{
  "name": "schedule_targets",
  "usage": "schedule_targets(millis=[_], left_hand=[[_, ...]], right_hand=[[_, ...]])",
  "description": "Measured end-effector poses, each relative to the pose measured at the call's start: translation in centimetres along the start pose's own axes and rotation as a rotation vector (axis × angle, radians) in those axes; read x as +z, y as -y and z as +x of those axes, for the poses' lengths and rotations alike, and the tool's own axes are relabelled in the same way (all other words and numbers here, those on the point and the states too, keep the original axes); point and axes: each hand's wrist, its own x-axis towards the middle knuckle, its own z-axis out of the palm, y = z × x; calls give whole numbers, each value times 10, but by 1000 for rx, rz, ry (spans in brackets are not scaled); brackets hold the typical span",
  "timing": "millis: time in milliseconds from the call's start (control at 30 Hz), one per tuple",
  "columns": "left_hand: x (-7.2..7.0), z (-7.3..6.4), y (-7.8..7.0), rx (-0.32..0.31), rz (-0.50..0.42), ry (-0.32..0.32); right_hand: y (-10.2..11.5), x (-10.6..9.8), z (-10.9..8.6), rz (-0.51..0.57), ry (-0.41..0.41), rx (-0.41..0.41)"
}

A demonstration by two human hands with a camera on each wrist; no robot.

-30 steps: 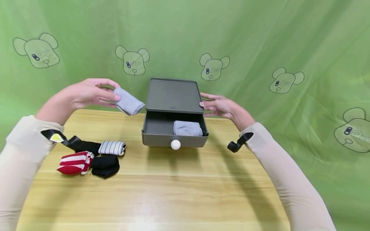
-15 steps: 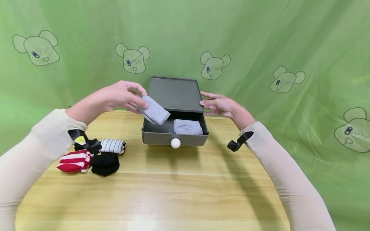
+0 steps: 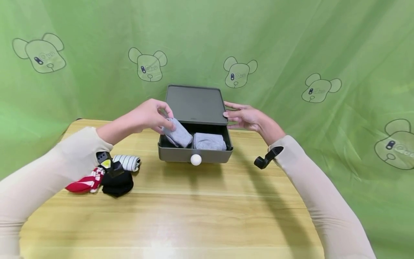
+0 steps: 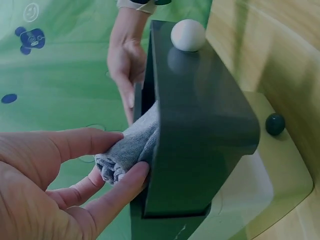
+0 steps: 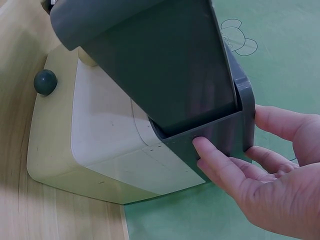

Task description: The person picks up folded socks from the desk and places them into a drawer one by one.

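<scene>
My left hand (image 3: 152,115) pinches a folded grey sock (image 3: 179,135) between thumb and fingers, tilted down into the left part of a pulled-out grey drawer (image 3: 176,155). In the left wrist view, the rolled end of that sock sticks out past the drawer wall, held by the fingertips. A second folded grey sock (image 3: 210,141) lies in the drawer's right part, close beside it. My right hand (image 3: 245,117) rests its extended fingers against the right side of the grey box (image 3: 195,104); in the right wrist view, the fingertips touch the outer side wall (image 5: 227,131).
Left of the box lie a white roll with dark stripes (image 3: 124,162), a black bundle (image 3: 118,184) and a red-and-white striped bundle (image 3: 84,183), partly behind my left sleeve. Below the grey drawer are a white tier (image 5: 107,115) and a beige tier (image 5: 55,155). A white knob (image 3: 196,159) juts out front.
My left hand has carried the grey sock rightward and down, from left of the box into the drawer. The right hand has stayed at the box's side.
</scene>
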Motion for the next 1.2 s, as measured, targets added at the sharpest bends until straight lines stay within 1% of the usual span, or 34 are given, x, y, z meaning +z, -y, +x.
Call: schedule_targets(millis=[167, 433, 533, 633, 700, 767, 1000, 1200], left_hand=[[7, 2, 2, 30, 92, -22], [16, 4, 0, 98, 247, -53], [19, 8, -1, 108, 347, -68], [19, 11, -4, 116, 471, -87], [18, 13, -6, 119, 531, -87], [16, 14, -9, 116, 566, -74], [9, 17, -18, 96, 648, 13], [10, 19, -20, 109, 769, 40]], right_hand=[[1, 1, 0, 2, -3, 3], [2, -1, 0, -9, 0, -2], [1, -1, 0, -8, 2, -6], [0, -1, 1, -5, 3, -7], [-1, -1, 2, -1, 0, -4], [-1, -1, 2, -3, -4, -2], [-1, 0, 1, -14, -1, -8], [-1, 0, 1, -10, 0, -12]])
